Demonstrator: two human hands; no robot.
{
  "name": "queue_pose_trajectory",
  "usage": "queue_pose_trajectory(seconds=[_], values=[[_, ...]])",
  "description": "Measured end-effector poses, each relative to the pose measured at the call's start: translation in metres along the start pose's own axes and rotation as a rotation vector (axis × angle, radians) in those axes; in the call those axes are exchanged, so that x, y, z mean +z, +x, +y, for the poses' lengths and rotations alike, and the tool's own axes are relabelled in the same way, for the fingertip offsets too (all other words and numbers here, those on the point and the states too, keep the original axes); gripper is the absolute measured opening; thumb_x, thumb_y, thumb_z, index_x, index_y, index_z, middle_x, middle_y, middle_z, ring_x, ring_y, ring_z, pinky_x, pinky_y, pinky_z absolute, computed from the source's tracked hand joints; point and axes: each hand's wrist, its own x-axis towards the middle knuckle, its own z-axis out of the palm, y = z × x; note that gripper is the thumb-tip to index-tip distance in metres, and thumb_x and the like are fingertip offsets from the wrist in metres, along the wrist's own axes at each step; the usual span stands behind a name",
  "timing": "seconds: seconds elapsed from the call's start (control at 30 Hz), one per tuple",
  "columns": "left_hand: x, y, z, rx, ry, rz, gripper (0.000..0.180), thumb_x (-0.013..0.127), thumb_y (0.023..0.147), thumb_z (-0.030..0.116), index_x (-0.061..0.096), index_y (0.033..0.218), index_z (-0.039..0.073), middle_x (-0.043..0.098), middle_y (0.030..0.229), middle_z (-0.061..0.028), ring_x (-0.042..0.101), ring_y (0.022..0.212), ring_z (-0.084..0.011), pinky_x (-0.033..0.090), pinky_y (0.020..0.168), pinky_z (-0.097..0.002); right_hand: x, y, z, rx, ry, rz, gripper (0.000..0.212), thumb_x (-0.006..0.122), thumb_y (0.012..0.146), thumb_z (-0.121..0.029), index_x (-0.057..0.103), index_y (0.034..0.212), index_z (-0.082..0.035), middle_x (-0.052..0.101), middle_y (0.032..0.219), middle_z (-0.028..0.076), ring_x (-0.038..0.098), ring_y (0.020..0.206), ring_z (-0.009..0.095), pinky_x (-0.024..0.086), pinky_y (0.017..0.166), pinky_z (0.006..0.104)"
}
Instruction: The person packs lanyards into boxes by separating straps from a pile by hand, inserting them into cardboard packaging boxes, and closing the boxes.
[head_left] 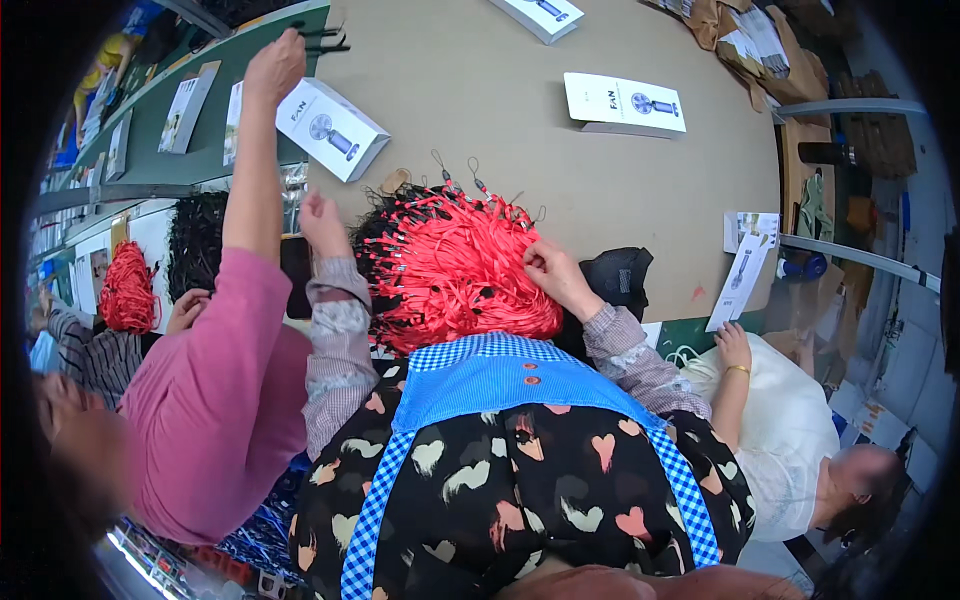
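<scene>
A heap of red lanyards (460, 260) with small metal clips and thin black cord loops lies right in front of me. Black lanyards (385, 215) show along its left side. My left hand (322, 225) is raised beside the heap's left edge, fingers closed; whatever may be between them is too small to make out. At the heap's right edge, my right hand (562, 277) has its fingertips pinched together against the red straps. Whether a strap is caught in that pinch cannot be seen.
White fan boxes (330, 128) stand on the tan table (470, 90), another box (625, 103) farther right. A pink-sleeved co-worker's hand (275, 68) reaches to black straps at the far left. Another person's hand (733, 347) touches a box at right. A black pouch (617, 278) lies near my right hand.
</scene>
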Motion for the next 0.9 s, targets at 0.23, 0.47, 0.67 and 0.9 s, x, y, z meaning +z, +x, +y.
queue_pose_trajectory(seconds=[0.23,0.47,0.67,0.9], values=[[0.011,-0.146,0.057,-0.079,-0.171,-0.059,0.029,0.055,0.078,-0.003,0.053,0.107,0.0,0.05,0.105,-0.01,0.053,0.098,-0.0202,0.043,0.087,-0.0299,0.003,-0.007,0.019,-0.326,-0.294,0.144,0.01,0.056,0.067,0.002,0.052,0.075,-0.002,0.051,0.078,0.012,0.052,0.078,0.031,0.043,0.067,0.0379],[0.007,-0.183,0.122,0.097,-0.203,-0.247,0.027,0.055,0.079,-0.003,0.054,0.106,0.0,0.047,0.106,-0.0093,0.053,0.099,-0.0184,0.046,0.085,-0.0283,-0.028,-0.031,-0.017,-0.273,-0.128,0.239,0.009,0.057,0.073,-0.001,0.054,0.081,0.0,0.055,0.081,0.01,0.056,0.077,0.023,0.046,0.067,0.0309],[0.03,-0.198,0.212,0.352,-0.398,-0.666,0.054,0.061,0.076,0.009,0.041,0.126,0.005,0.038,0.129,-0.0142,0.04,0.119,-0.024,0.032,0.1,-0.0358,-0.064,-0.062,-0.088,-0.506,0.018,0.381,0.01,0.057,0.07,0.001,0.054,0.08,0.0,0.056,0.086,0.012,0.056,0.084,0.026,0.045,0.073,0.0311],[0.056,-0.261,0.261,0.387,-0.368,-1.274,0.039,0.053,0.083,0.006,0.046,0.121,0.001,0.056,0.094,-0.008,0.054,0.085,-0.0154,0.044,0.079,-0.03,-0.109,-0.096,-0.145,-0.553,0.748,0.296,0.007,0.049,0.084,0.0,0.05,0.09,-0.004,0.055,0.092,0.008,0.054,0.085,0.018,0.045,0.08,0.0321]])
